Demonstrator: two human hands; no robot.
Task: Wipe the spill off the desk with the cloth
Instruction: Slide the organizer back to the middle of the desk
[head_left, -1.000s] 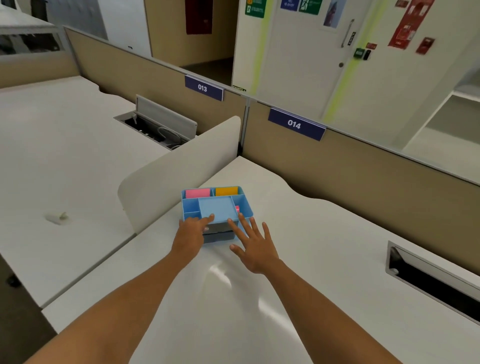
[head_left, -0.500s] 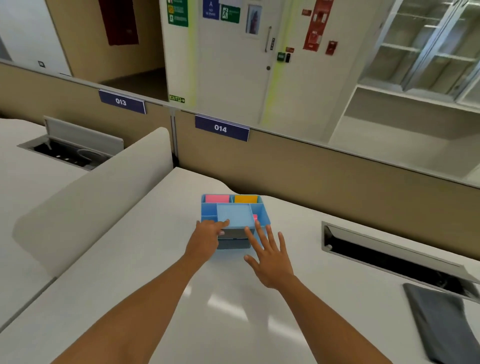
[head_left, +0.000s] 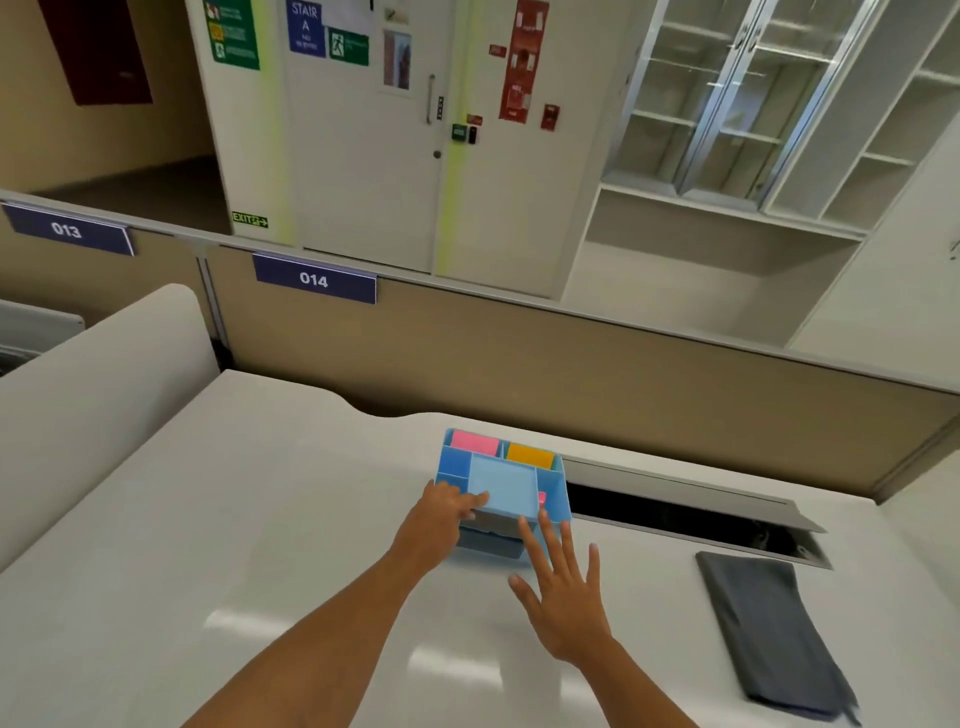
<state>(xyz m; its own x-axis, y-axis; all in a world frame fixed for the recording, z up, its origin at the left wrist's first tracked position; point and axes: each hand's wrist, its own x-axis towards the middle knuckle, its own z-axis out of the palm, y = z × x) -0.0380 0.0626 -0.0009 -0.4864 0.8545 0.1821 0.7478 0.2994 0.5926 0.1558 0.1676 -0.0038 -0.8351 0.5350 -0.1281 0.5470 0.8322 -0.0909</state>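
Note:
A dark grey folded cloth lies flat on the white desk, at the right and nearer to me than the cable slot. No spill shows on the desk surface. A blue compartment organizer stands mid-desk, with pink and orange pads in its back cells. My left hand grips the organizer's front left rim, fingers curled over the edge. My right hand hovers with fingers spread at the organizer's front right corner, holding nothing and well left of the cloth.
An open cable slot with a raised lid runs along the desk's back, right of the organizer. A beige partition labelled 014 closes the back. A rounded white divider borders the left side.
The view has swung right, bringing the cloth into sight. The organizer, with both hands at it, now sits farther right on the desk, next to the cable slot.

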